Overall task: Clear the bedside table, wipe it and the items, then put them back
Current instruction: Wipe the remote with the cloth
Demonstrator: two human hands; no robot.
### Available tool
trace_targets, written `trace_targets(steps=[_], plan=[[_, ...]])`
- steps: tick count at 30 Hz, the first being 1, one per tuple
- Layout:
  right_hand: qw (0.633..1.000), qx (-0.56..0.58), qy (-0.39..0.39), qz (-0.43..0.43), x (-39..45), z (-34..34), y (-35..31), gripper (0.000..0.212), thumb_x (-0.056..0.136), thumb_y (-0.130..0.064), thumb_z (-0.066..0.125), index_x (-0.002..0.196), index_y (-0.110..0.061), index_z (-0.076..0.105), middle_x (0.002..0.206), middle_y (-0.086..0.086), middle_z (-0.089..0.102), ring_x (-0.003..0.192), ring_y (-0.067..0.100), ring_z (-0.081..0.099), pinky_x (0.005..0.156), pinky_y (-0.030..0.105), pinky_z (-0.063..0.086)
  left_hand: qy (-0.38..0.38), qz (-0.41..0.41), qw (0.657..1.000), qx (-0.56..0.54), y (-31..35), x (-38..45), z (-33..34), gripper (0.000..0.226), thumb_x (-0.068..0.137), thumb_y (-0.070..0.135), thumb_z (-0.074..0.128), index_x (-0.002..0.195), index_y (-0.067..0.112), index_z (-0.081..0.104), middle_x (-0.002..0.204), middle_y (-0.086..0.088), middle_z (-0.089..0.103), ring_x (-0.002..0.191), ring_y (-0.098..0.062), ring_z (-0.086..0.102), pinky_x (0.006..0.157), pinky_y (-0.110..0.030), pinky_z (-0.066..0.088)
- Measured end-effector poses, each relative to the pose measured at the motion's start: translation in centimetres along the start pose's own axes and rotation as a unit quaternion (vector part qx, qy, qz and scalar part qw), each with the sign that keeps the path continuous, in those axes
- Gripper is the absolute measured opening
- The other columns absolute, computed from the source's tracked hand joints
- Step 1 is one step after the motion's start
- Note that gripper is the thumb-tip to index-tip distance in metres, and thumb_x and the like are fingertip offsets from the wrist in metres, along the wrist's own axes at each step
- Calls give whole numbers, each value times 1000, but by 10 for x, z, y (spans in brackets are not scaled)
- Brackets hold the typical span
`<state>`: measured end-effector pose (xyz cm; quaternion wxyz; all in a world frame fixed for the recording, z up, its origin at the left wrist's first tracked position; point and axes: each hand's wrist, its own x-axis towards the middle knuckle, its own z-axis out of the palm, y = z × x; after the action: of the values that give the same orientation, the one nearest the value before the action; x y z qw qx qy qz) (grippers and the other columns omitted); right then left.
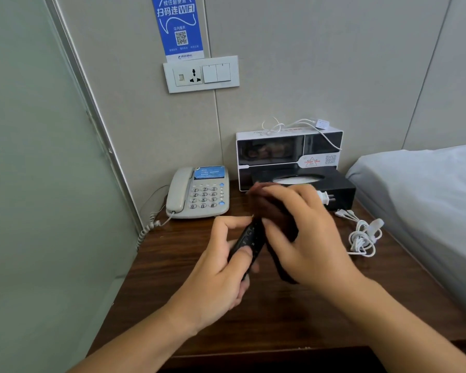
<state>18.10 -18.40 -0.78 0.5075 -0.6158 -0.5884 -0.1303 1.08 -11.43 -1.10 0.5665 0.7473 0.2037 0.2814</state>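
Above the dark wooden bedside table (pixel 172 265), my left hand (pixel 221 267) grips a black remote control (pixel 249 239) tilted up and to the right. My right hand (pixel 304 238) holds a dark brown cloth (pixel 272 208) against the remote's right side. On the table stand a grey telephone (pixel 198 193) at the back left, a black tissue box (pixel 334 189) at the back right, and a white and black display box (pixel 288 149) behind it. A coiled white charging cable (pixel 363 235) lies at the right.
A curly phone cord (pixel 145 232) hangs over the table's left edge beside the grey wall panel. A bed with a pale sheet (pixel 428 200) borders the table on the right. A socket and switch plate (pixel 202 74) sits on the wall above, under a blue WiFi sign (pixel 178 25).
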Motion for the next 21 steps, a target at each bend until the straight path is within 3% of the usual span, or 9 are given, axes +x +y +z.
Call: trace_targets(steps=[3,7,11,13,15,17,19,21], plan=[[999,-21,18,25,7,-12,7,41,91,-19,72,130,-25,62,111,-5,53,96,5,54,88,14,44,-7,-3,1000,10,0,-1,0,39,109,17,45,118,55,46,89,-8,63,58,-19,47,46,-28,38],[994,-31,-94,-38,-15,-7,0,37,89,-37,65,125,-31,58,111,-9,50,95,15,61,77,41,57,-13,-29,999,-32,-1,-3,3,35,106,14,50,112,48,49,84,-7,61,55,-22,42,42,-31,31],[999,-32,-29,0,3,-13,13,37,88,-22,74,123,-27,62,106,-9,52,94,9,57,81,35,52,-16,-49,997,-53,0,-4,5,53,99,2,58,113,53,51,92,-16,61,53,-19,42,40,-28,32],[995,-31,-79,-48,-2,-13,7,39,87,-24,72,124,-29,61,109,-11,50,96,9,58,78,29,52,-20,-44,997,-62,2,-6,4,52,97,0,60,109,49,51,89,-15,59,50,-19,40,40,-27,31],[987,-42,-136,-79,-10,-13,5,38,87,-28,71,124,-31,61,108,-11,49,94,11,60,74,34,55,-32,-45,997,-56,3,-10,5,48,98,0,60,108,46,50,83,-11,57,49,-19,38,42,-29,29],[993,-53,-99,-43,-3,-16,13,37,87,-28,71,123,-30,62,106,-11,50,92,14,61,75,39,56,-28,-49,998,-31,1,-12,6,48,100,4,58,111,50,51,81,-5,59,51,-19,39,43,-31,29],[996,-64,-66,-20,3,-18,17,37,87,-26,73,122,-28,63,106,-11,51,92,14,60,78,35,54,-9,-39,999,8,-2,-12,6,48,102,8,56,114,54,49,81,0,64,54,-19,43,44,-31,34],[992,-54,-104,-50,-6,-17,10,37,87,-30,70,123,-30,62,109,-11,50,93,12,60,76,30,53,-4,-22,998,54,-4,-13,2,45,103,11,56,118,52,46,87,-4,67,56,-19,47,49,-34,37]])
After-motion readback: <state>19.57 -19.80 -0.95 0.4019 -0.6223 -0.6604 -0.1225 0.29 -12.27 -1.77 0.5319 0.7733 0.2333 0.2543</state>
